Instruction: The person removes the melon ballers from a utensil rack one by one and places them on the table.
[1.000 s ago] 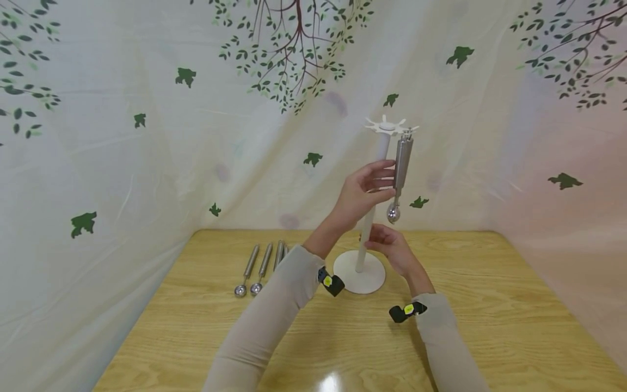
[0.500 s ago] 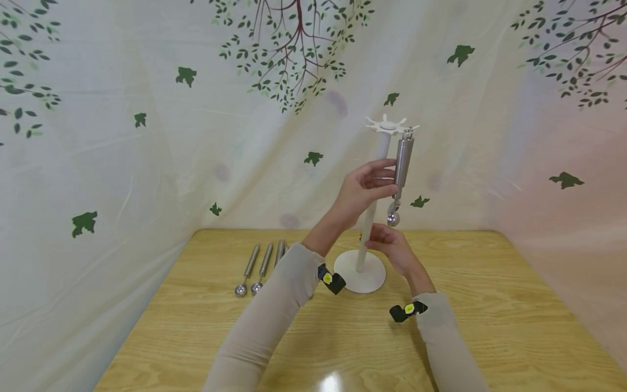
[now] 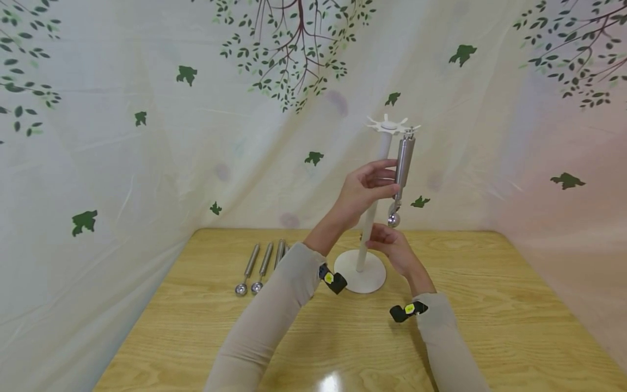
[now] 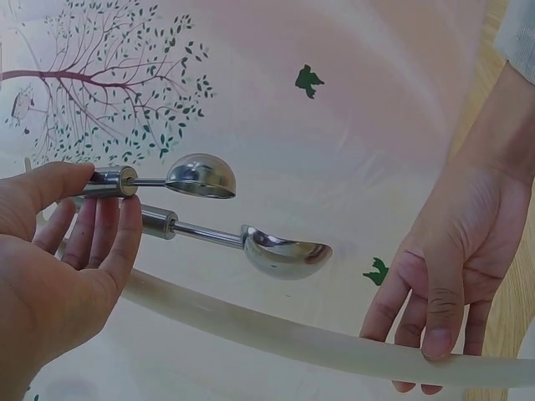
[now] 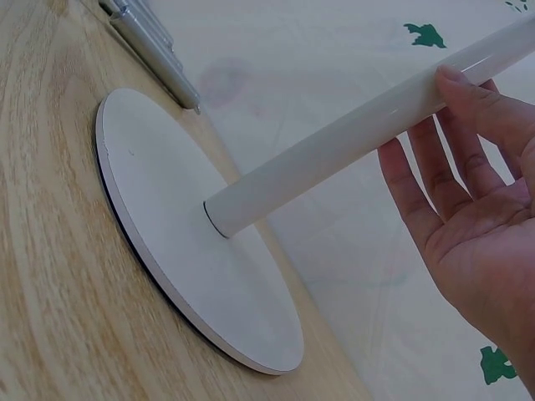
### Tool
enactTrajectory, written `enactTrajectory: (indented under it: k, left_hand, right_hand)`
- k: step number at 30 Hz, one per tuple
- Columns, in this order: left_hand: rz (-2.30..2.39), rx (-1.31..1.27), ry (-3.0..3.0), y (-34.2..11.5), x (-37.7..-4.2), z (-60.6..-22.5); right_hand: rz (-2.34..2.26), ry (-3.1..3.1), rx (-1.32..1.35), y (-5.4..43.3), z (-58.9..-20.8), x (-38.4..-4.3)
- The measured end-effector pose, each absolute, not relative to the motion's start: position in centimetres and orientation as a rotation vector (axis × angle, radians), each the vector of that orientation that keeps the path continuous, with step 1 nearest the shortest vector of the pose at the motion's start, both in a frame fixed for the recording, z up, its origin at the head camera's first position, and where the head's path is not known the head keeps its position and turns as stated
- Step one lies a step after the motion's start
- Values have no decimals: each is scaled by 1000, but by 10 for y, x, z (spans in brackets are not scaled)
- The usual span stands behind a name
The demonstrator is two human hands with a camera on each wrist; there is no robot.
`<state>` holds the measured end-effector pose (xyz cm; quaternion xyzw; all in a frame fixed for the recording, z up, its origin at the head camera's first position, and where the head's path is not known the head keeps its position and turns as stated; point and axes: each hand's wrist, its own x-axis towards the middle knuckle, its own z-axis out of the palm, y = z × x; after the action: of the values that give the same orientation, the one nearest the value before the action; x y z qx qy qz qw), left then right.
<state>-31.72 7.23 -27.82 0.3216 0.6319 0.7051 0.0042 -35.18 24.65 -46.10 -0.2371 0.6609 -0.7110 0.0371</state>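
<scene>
In the head view a white stand (image 3: pixel 369 226) rises from a round base (image 5: pixel 171 225), topped by a ring of hooks (image 3: pixel 389 127). Two steel ice cream scoops hang from its right side, bowls down. My left hand (image 3: pixel 359 195) pinches the handle of the round-bowled scoop (image 4: pixel 202 174) between thumb and fingers. Beside it, apart, the second scoop (image 4: pixel 287 253) has a longer bowl; its handle passes partly behind my left fingers. Lower down, my right hand (image 5: pixel 481 184) holds the white pole, thumb on one side and fingers on the other.
On the wooden table (image 3: pixel 470 305), left of the stand, lie several more steel scoops (image 3: pixel 251 264), some hidden behind my left sleeve (image 3: pixel 274 310). A pale cloth (image 3: pixel 254 163) printed with trees and birds hangs behind the table.
My left thumb has moved in to the right onto the scoop's handle, and the round bowl sits slightly lower. My right hand stays on the pole.
</scene>
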Motion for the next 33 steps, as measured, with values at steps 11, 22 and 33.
enactTrajectory:
  k: [11,22,33]
  left_hand:
    - [2233,1008,1970,73,-317,-278]
    - [2215,1002,2002,73,-317,-277]
    - [2206,992,2001,73,-315,-273]
  right_hand:
    - [-2169,2038,-727,247,-462,-353]
    - [-2172,2037,-752,247,-461,-352]
    - [-2194,2008,-769,246,-462,-353]
